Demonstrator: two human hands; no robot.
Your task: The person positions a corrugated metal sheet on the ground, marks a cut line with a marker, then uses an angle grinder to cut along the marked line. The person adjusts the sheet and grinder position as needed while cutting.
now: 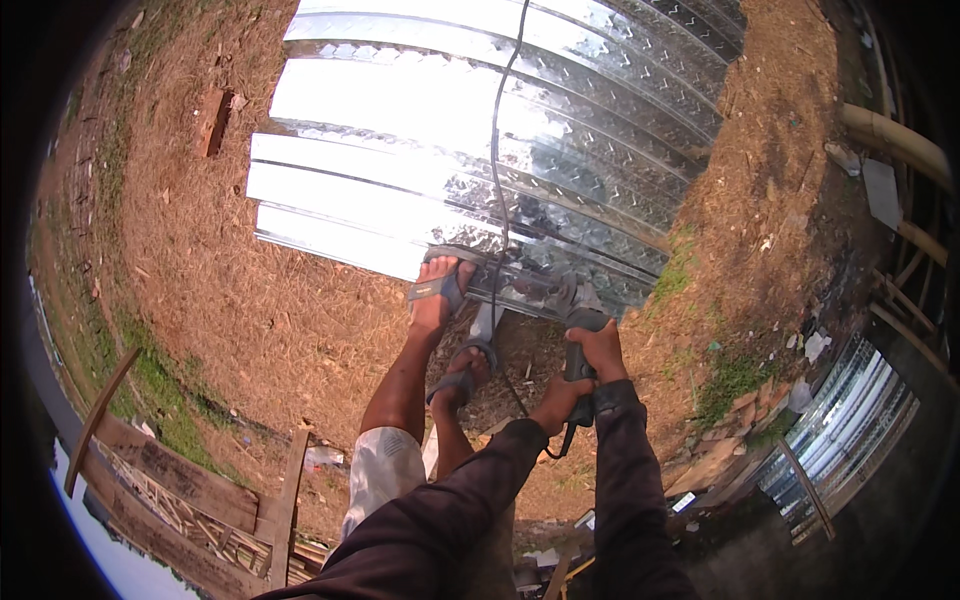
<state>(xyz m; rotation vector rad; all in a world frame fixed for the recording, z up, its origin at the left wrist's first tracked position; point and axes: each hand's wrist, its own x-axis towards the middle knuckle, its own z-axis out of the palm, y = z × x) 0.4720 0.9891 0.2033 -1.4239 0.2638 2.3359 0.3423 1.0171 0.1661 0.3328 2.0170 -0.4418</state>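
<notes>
An angle grinder (576,362) is held in both of my hands at the near right edge of a shiny ribbed metal sheet (400,95). My left hand (560,402) wraps round the rear of its body. Farther forward, my right hand (599,350) grips it close to the head. The grinder's front end meets the metal's edge, where blur and glare hide the disc. A dark power cord (496,150) crosses the ribs from the far side and passes down by my feet. One sandalled foot (440,285) presses on the sheet's near edge; the other sandalled foot (466,372) stands just behind it.
A reddish brick (214,122) lies on dry, straw-covered ground to the left. Wooden planks (170,470) stand at the lower left. More ribbed metal (830,440) rests at the lower right, and bamboo poles (900,145) reach in at the right.
</notes>
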